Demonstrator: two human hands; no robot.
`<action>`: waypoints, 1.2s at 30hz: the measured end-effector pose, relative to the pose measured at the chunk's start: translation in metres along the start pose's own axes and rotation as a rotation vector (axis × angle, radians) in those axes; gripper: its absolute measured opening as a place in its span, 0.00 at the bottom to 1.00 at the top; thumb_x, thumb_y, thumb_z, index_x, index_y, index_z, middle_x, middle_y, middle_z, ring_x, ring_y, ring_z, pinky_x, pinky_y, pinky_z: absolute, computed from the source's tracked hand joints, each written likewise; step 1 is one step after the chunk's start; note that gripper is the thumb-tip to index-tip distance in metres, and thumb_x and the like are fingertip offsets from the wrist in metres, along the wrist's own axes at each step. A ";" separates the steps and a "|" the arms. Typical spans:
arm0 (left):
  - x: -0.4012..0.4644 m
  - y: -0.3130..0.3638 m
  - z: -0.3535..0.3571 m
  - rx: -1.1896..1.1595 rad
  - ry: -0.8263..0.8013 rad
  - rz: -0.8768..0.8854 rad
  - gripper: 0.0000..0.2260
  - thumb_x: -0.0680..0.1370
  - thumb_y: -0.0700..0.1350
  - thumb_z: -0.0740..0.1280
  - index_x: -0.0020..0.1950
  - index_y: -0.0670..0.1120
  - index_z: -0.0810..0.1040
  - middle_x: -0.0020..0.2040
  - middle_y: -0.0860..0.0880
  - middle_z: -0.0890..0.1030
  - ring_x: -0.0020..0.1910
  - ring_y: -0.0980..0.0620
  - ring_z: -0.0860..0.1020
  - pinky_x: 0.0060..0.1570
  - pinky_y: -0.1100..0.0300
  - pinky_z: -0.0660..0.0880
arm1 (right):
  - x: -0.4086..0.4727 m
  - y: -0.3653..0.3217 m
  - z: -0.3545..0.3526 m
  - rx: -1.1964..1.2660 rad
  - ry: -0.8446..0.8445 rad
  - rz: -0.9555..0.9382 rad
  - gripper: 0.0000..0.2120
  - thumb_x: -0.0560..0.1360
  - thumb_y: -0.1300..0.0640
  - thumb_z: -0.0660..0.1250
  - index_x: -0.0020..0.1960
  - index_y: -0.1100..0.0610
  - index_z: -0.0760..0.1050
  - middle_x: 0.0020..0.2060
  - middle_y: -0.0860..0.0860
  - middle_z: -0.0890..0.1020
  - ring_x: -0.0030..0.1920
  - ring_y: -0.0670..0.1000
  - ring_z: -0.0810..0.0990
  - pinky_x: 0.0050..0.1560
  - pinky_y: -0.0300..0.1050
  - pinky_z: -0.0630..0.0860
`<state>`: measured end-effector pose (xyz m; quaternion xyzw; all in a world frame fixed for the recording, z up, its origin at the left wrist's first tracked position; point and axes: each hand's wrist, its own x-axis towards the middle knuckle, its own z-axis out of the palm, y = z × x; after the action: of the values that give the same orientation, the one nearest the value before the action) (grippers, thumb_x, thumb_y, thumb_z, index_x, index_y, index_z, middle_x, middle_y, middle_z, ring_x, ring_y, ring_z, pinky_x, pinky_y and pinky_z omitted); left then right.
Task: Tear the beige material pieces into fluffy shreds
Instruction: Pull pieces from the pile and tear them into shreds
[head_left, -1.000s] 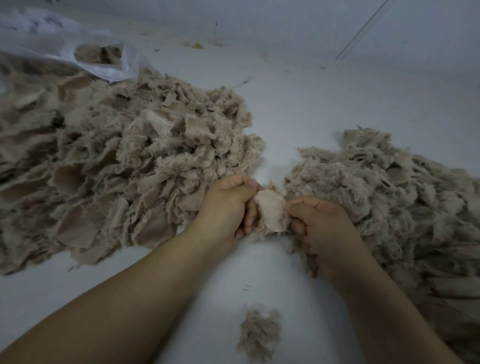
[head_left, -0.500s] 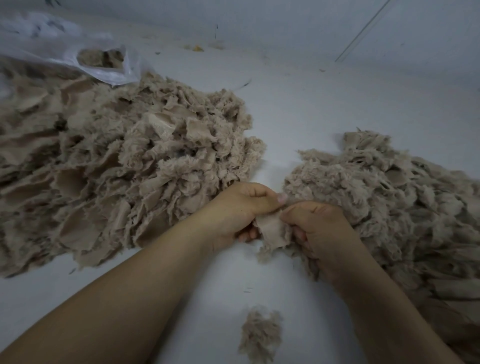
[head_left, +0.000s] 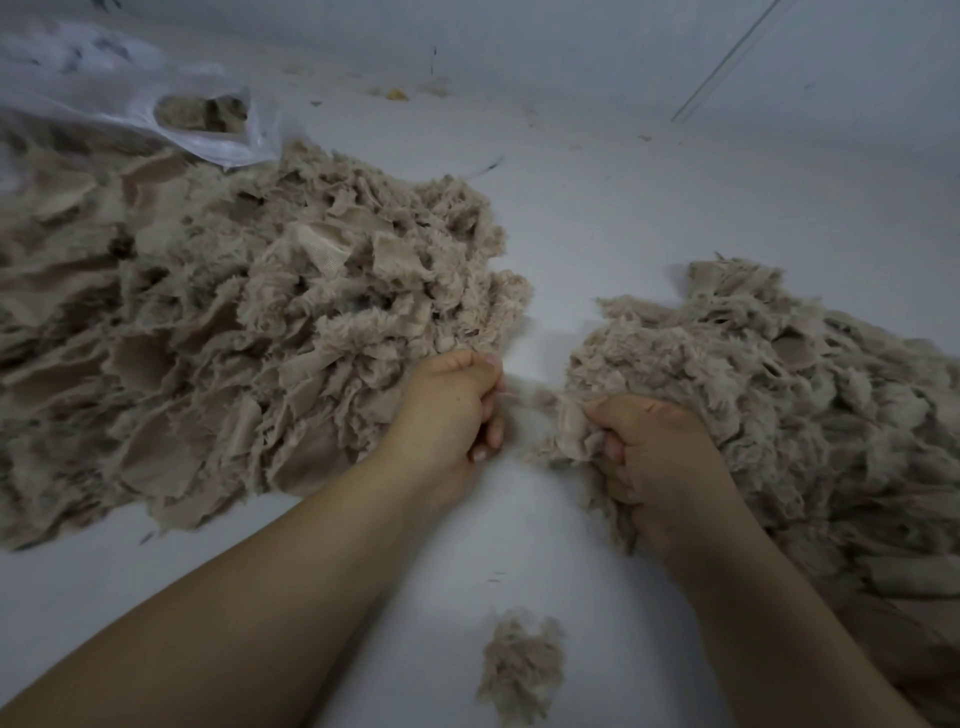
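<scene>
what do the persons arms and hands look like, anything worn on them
Both forearms are bare as far as the frame shows: no sleeves, gloves, watch or rings visible. The left hand and right hand have short, unpainted fingernails.

both bare forearms reaching forward, left hand (head_left: 451, 410) curled into a loose fist, right hand (head_left: 655, 457) fingers clenched tight, knuckles up, hands slightly apart

Your large pile (head_left: 234, 338) at left: beige, some pieces faintly ribbed. Your shredded heap (head_left: 753, 374) at right and the small tuft (head_left: 519, 670) near you: the same beige. Your work surface (head_left: 649, 208) is plain pale grey-white; the bag (head_left: 130, 104) is translucent white.
</scene>
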<state>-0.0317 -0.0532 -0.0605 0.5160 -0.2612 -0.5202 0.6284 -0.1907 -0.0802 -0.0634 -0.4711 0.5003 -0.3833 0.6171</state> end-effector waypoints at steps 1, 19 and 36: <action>-0.001 0.001 -0.001 -0.028 0.005 -0.009 0.15 0.82 0.38 0.59 0.35 0.43 0.67 0.23 0.49 0.62 0.19 0.52 0.62 0.19 0.69 0.53 | 0.001 0.000 0.000 0.008 0.009 -0.003 0.23 0.79 0.60 0.63 0.25 0.53 0.66 0.20 0.53 0.60 0.17 0.48 0.54 0.21 0.30 0.56; -0.013 0.023 -0.024 0.784 -0.927 -0.101 0.06 0.75 0.38 0.70 0.38 0.45 0.80 0.22 0.47 0.74 0.20 0.49 0.65 0.24 0.61 0.62 | 0.001 0.003 -0.002 0.048 0.041 -0.043 0.25 0.80 0.61 0.62 0.24 0.54 0.70 0.22 0.54 0.63 0.17 0.47 0.57 0.21 0.31 0.54; -0.005 0.009 -0.011 0.376 -0.470 -0.122 0.16 0.76 0.46 0.70 0.43 0.32 0.73 0.27 0.42 0.74 0.14 0.51 0.65 0.16 0.71 0.59 | 0.000 -0.002 -0.004 0.037 -0.045 -0.010 0.19 0.78 0.55 0.68 0.28 0.53 0.73 0.24 0.52 0.65 0.18 0.47 0.57 0.20 0.31 0.56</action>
<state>-0.0198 -0.0451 -0.0546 0.5037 -0.4596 -0.6045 0.4119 -0.1945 -0.0811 -0.0615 -0.4707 0.4770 -0.3847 0.6348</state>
